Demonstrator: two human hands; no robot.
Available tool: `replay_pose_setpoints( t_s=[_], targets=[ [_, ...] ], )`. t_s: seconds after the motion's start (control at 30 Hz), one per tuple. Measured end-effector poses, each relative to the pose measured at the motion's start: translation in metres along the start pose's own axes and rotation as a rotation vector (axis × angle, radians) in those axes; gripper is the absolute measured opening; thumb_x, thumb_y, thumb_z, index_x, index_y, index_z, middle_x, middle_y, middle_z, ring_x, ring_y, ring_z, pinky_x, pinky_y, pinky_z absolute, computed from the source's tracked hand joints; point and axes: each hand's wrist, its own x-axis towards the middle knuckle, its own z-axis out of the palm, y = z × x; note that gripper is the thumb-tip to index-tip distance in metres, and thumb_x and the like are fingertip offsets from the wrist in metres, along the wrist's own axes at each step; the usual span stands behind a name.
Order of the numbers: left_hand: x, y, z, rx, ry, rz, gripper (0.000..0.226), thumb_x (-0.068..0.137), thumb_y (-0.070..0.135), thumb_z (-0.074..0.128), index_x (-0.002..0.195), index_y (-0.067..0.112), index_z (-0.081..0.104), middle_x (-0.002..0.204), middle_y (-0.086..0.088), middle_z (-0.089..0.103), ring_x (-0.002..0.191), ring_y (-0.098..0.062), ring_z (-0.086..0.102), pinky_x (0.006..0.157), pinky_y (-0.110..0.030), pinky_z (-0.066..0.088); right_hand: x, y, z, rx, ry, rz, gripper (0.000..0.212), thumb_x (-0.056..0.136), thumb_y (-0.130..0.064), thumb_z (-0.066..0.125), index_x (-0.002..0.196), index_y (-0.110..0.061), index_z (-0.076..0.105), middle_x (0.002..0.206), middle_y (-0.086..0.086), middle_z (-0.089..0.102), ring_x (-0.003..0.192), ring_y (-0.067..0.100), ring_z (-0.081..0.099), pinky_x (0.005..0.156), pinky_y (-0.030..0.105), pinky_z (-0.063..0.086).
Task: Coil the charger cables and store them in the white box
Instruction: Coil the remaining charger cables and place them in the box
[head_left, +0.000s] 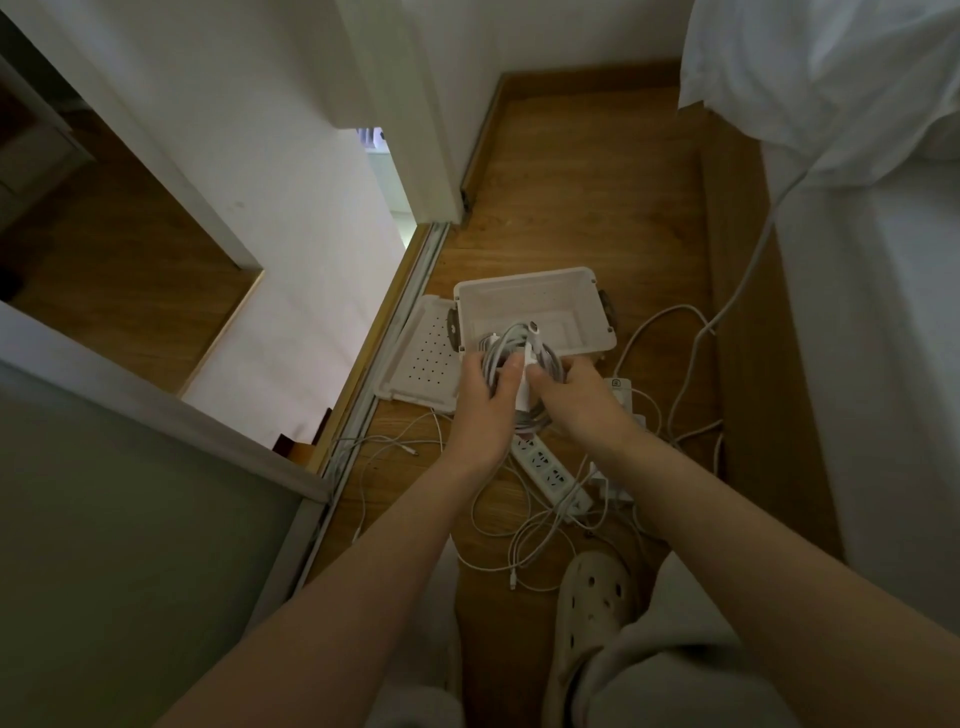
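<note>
An open white box (524, 296) stands on the wooden floor, its perforated lid (423, 358) lying flat to its left. Just in front of the box's near edge I hold a coiled white charger cable (519, 345) with a white adapter block. My left hand (485, 402) grips the coil from the left, thumb across it. My right hand (574, 395) holds the coil's right side, fingers curled under it. More loose white cables (530, 540) lie tangled on the floor below my forearms.
A white power strip (550, 470) lies on the floor under my hands, with small chargers (621, 395) beside it. A long cable (748, 275) runs up to the bed at right. A sliding door track (374, 374) borders the left. My foot in a clog (592, 603) is near.
</note>
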Motion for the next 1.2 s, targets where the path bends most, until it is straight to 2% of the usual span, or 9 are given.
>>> replay_pose_setpoints(
  t_s=[0.1, 0.27, 0.37, 0.47, 0.6, 0.73, 0.87, 1.03, 1.2],
  targets=[
    [0.008, -0.004, 0.003, -0.085, -0.036, -0.206, 0.029, 0.099, 0.038, 0.035, 0.120, 0.019, 0.033, 0.108, -0.004, 0.055, 0.090, -0.014, 0.061, 0.066, -0.022, 0.054, 0.005, 0.006, -0.005, 0.235, -0.015, 0.096, 0.024, 0.091, -0.020, 0.058, 0.107, -0.002, 0.059, 0.099, 0.012, 0.066, 0.087, 0.021, 0.064, 0.076, 0.032, 0.055],
    [0.024, -0.021, 0.009, 0.052, -0.196, -0.346, 0.033, 0.100, 0.038, 0.033, 0.124, 0.017, 0.028, 0.120, -0.010, 0.052, 0.109, -0.024, 0.056, 0.096, -0.041, 0.048, 0.011, 0.021, -0.018, 0.203, -0.115, 0.209, 0.024, 0.094, -0.014, 0.054, 0.108, 0.005, 0.060, 0.101, 0.017, 0.066, 0.087, 0.022, 0.066, 0.063, 0.020, 0.055],
    [0.038, -0.035, 0.014, 0.284, -0.237, -0.218, 0.040, 0.099, 0.041, 0.033, 0.123, 0.010, 0.037, 0.117, -0.010, 0.052, 0.108, -0.027, 0.055, 0.094, -0.046, 0.047, 0.025, 0.032, -0.023, 0.164, -0.148, 0.244, 0.024, 0.094, -0.013, 0.053, 0.108, 0.005, 0.060, 0.104, 0.021, 0.066, 0.093, 0.026, 0.066, 0.066, 0.024, 0.057],
    [0.052, -0.054, 0.013, 0.683, -0.264, -0.048, 0.051, 0.093, 0.053, 0.028, 0.115, 0.011, 0.047, 0.111, -0.009, 0.050, 0.104, -0.025, 0.049, 0.091, -0.048, 0.045, 0.039, 0.039, -0.024, 0.046, -0.101, 0.211, 0.013, 0.094, -0.015, 0.053, 0.085, -0.007, 0.059, 0.089, 0.015, 0.066, 0.073, 0.017, 0.064, 0.054, 0.018, 0.055],
    [0.067, -0.078, 0.009, 1.090, -0.317, 0.045, 0.049, 0.097, 0.050, 0.023, 0.116, 0.012, 0.047, 0.118, -0.009, 0.046, 0.110, -0.024, 0.040, 0.094, -0.041, 0.035, 0.073, 0.055, -0.020, -0.102, -0.064, 0.197, 0.010, 0.092, -0.018, 0.057, 0.087, -0.010, 0.058, 0.087, 0.012, 0.065, 0.083, 0.025, 0.067, 0.076, 0.040, 0.058],
    [0.094, -0.110, 0.006, 1.181, -0.376, 0.116, 0.051, 0.098, 0.049, 0.027, 0.137, 0.018, 0.036, 0.133, -0.005, 0.042, 0.124, -0.022, 0.036, 0.104, -0.042, 0.028, 0.118, 0.076, -0.014, -0.074, -0.042, 0.251, 0.008, 0.093, -0.016, 0.056, 0.091, -0.008, 0.055, 0.093, 0.012, 0.063, 0.081, 0.021, 0.064, 0.071, 0.036, 0.058],
    [0.137, -0.140, -0.003, 1.240, -0.342, 0.199, 0.050, 0.097, 0.035, 0.040, 0.144, 0.021, 0.029, 0.140, -0.003, 0.038, 0.130, -0.021, 0.033, 0.110, -0.040, 0.024, 0.174, 0.088, -0.008, -0.164, 0.086, 0.198, 0.025, 0.093, -0.021, 0.056, 0.107, 0.000, 0.060, 0.101, 0.017, 0.066, 0.094, 0.031, 0.064, 0.086, 0.046, 0.054],
    [0.197, -0.182, -0.004, 1.301, -0.244, 0.219, 0.050, 0.091, 0.012, 0.045, 0.139, 0.018, 0.032, 0.138, -0.006, 0.039, 0.126, -0.023, 0.035, 0.104, -0.037, 0.030, 0.249, 0.093, 0.005, -0.278, 0.251, 0.077, 0.031, 0.096, -0.023, 0.051, 0.116, 0.001, 0.052, 0.100, 0.010, 0.059, 0.096, 0.026, 0.058, 0.075, 0.032, 0.044],
    [0.227, -0.217, 0.000, 1.393, -0.275, 0.294, 0.052, 0.089, 0.007, 0.047, 0.137, 0.017, 0.032, 0.136, -0.007, 0.041, 0.126, -0.026, 0.036, 0.105, -0.039, 0.029, 0.323, 0.113, 0.029, -0.406, 0.314, 0.012, 0.028, 0.096, -0.020, 0.048, 0.113, 0.002, 0.054, 0.080, 0.007, 0.054, 0.065, 0.016, 0.050, 0.057, 0.026, 0.034]
  ],
)
